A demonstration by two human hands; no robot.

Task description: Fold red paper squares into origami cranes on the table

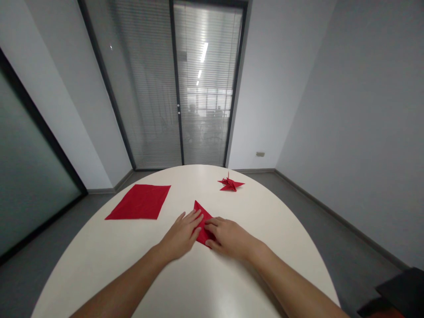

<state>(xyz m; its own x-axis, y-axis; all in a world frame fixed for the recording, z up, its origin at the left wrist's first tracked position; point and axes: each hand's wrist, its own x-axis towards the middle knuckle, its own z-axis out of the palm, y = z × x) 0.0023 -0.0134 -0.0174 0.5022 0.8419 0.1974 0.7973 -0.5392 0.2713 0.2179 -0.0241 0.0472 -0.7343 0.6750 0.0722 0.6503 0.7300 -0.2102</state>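
A folded red paper triangle (202, 211) lies on the round white table (99, 256) in front of me. My left hand (180, 236) rests flat on its left part, fingers stretched out and pressing the paper. My right hand (228, 236) lies on the right part, fingers extended toward the left hand, pressing the fold. Most of the paper is hidden under both hands; only its far tip and a lower corner show.
A flat red paper square (139, 202) lies at the left of the table. A finished red origami crane (229, 183) stands at the far side. Beyond are glass doors with blinds (185, 88), grey walls and a dark object (400, 291) at lower right.
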